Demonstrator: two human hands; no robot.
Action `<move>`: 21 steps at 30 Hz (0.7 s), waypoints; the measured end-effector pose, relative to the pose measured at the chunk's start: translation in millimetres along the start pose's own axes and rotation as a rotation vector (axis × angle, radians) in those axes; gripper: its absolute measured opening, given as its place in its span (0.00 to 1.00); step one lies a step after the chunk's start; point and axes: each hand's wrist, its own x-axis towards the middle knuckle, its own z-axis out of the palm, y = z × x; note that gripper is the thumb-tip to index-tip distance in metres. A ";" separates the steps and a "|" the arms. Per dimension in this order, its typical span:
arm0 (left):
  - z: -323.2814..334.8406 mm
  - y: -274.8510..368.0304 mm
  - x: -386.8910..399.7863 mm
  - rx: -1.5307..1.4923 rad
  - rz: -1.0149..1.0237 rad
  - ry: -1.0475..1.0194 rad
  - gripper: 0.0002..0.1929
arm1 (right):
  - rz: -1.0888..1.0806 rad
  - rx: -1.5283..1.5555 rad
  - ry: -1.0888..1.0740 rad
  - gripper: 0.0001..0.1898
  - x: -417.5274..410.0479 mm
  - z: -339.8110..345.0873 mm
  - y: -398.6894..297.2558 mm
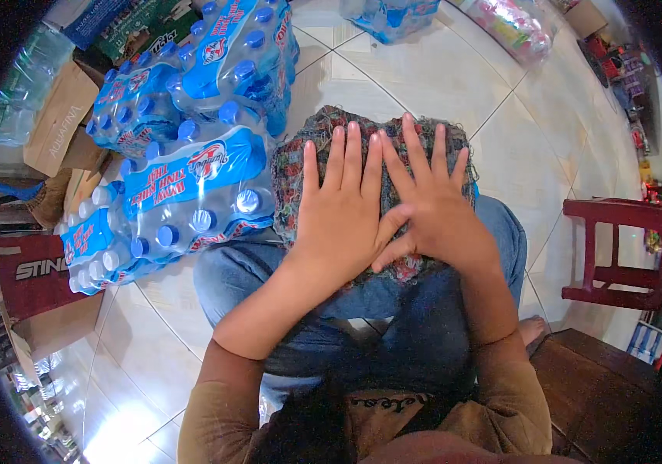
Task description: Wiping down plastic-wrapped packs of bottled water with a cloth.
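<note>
A frayed, multicoloured woven cloth (331, 124), folded into a thick pad, lies before me over the front of my jeans-clad crossed legs. Flat on its left part rests my left hand (339, 209), palm down with the fingers pointing away from me. My right hand (438, 211) lies palm down on the right part, its fingers spread. The thumbs overlap near the middle of the cloth, and the index fingertips nearly meet. Neither hand grips anything. What lies under the palms is hidden.
Shrink-wrapped packs of water bottles (192, 180) stand close on the left, beside cardboard boxes (61, 119). Another bottle pack (392, 20) is at the top. A red plastic stool (618, 249) stands right, above a brown wooden piece of furniture (592, 383). Tiled floor (424, 69) surrounds me.
</note>
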 end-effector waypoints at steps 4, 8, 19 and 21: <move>-2.6 -5.2 -0.3 -0.021 0.068 0.004 0.51 | -0.065 0.012 0.020 0.79 3.7 1.5 4.3; -2.1 -4.3 -7.8 -0.014 0.103 -0.021 0.56 | -0.069 -0.073 -0.023 0.80 -5.4 3.1 -5.1; 7.5 -22.7 15.6 -0.030 0.048 0.064 0.39 | -0.031 -0.082 0.098 0.74 14.8 14.4 4.0; 5.9 -20.9 14.2 -0.017 0.056 0.061 0.35 | -0.033 -0.095 0.107 0.73 12.8 16.2 4.3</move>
